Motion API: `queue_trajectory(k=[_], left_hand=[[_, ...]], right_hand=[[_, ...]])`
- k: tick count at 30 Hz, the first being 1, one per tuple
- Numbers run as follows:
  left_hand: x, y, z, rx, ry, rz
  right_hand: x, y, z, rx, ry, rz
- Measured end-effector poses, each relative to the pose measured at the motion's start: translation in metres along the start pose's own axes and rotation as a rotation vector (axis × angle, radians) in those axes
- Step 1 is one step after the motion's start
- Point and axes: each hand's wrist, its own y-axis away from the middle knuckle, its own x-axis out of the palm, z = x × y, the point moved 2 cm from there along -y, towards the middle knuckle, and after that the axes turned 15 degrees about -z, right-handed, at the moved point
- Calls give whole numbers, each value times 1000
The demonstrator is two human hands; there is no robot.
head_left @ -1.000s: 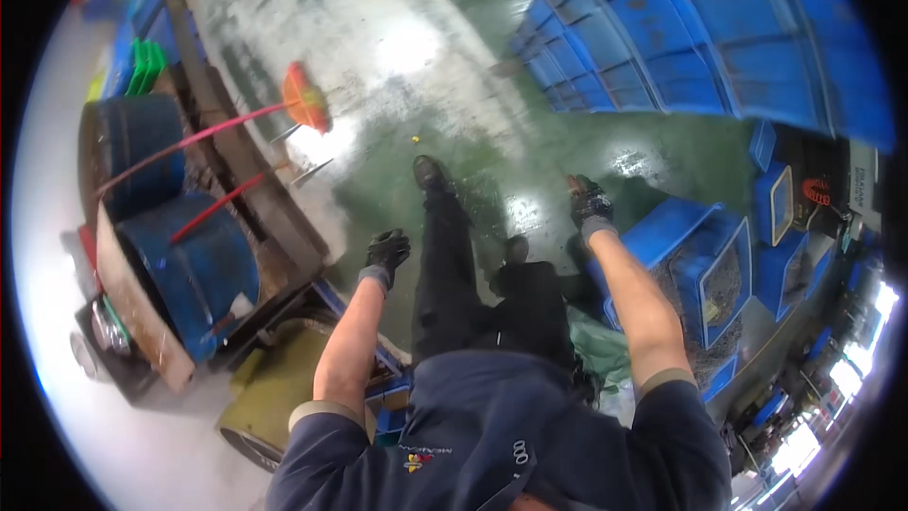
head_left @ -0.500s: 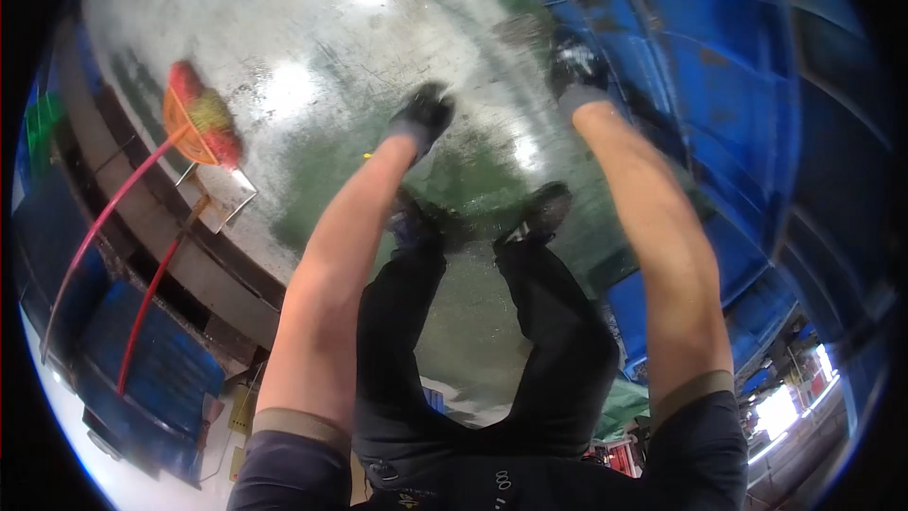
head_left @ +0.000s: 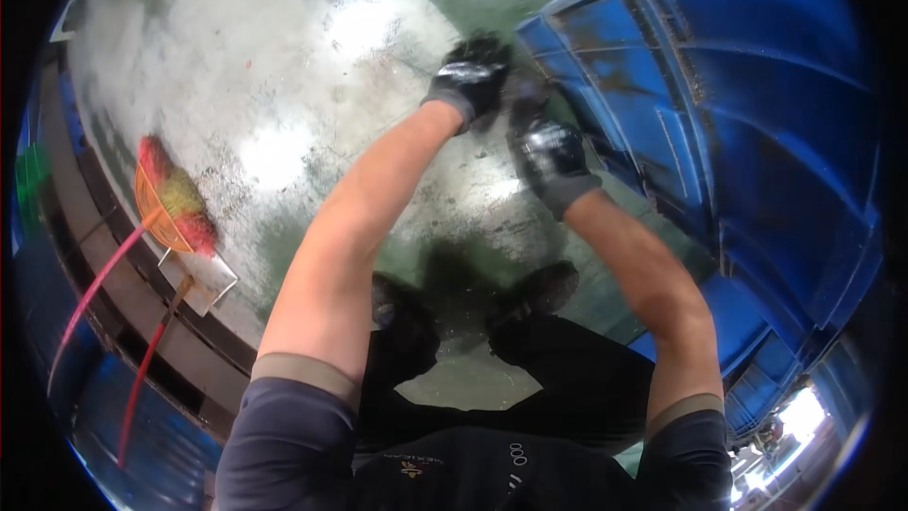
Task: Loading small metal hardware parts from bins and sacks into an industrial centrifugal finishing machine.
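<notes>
My left hand [head_left: 469, 78], in a black work glove with a grey cuff, is out in front of me above the pale floor. Its fingers are smeared by motion. Just to its right and a little nearer is my right hand [head_left: 550, 153], gloved the same way, beside the blue metal bin-like structure [head_left: 681, 132]. The right fingers point away from me and blur into a dark patch near the left hand. Whether either glove holds anything cannot be made out. A narrow gap shows between the two hands.
A broom [head_left: 175, 197] with red and yellow bristles stands on the left over a metal dustpan [head_left: 203, 286] with a red handle. Blue containers [head_left: 170, 426] are at the lower left. My shoes [head_left: 539, 289] rest on the worn green-and-grey floor [head_left: 312, 85].
Both hands have come closer together: the left moved right and farther out, the right moved left and nearer, away from the blue structure. The view has shifted; the broom sits lower.
</notes>
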Motion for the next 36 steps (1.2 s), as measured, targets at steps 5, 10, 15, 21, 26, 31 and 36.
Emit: queue_trajectory(k=[5, 10, 15, 21, 26, 31, 36], left_hand=[[14, 30, -41, 35, 241, -83], [-12, 25, -28, 106, 184, 141], [-7, -18, -25, 157, 54, 10], [-22, 46, -43, 248, 181, 133], [12, 74, -4, -76, 105, -23], [-2, 51, -27, -189, 142, 130], [-13, 37, -36, -221, 314, 195]], right_hand=[[-13, 43, -6, -39, -55, -67], [-26, 35, -24, -97, 238, -232], [-19, 34, -41, -32, 40, -267], [-29, 93, -58, 86, -630, -513], [-26, 105, -71, 1165, -1466, -299], [28, 126, -91, 1256, -1390, -295], [18, 130, -97, 1157, -1322, -312]])
